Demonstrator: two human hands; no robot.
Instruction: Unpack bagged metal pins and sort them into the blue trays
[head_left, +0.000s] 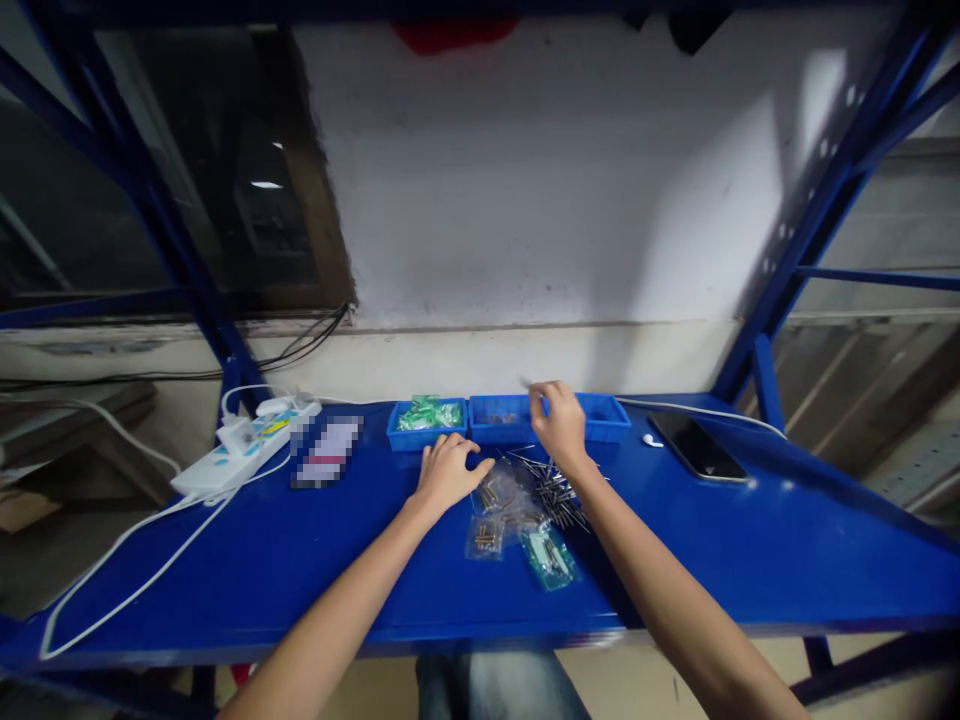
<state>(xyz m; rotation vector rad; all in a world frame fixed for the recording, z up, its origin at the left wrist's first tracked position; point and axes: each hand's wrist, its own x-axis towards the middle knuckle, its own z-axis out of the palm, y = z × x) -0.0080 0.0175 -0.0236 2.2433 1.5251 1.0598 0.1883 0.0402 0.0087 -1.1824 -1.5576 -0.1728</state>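
My left hand (448,472) rests low over the blue table, its fingers spread and thumb pointing right, just in front of a small blue bin (416,441) of green packets (429,412). Raised in front of another blue bin (491,434) is my right hand (561,422), thumb and fingers pinched. A blurred, small grey thing shows at its fingertips; its kind is unclear. Below the hands lie clear plastic bags (486,538) with small brass-coloured pieces inside. Thin dark metal rods (556,495) form a loose pile by my right wrist. A green-edged packet (550,560) lies nearer me.
A white power strip (240,455) with plugs and looping cables occupies the left side, beside a pixelated flat object (328,452). To the right are a white earbud (652,441) and a dark phone (697,446). Blue frame posts (810,210) and a wall enclose the table.
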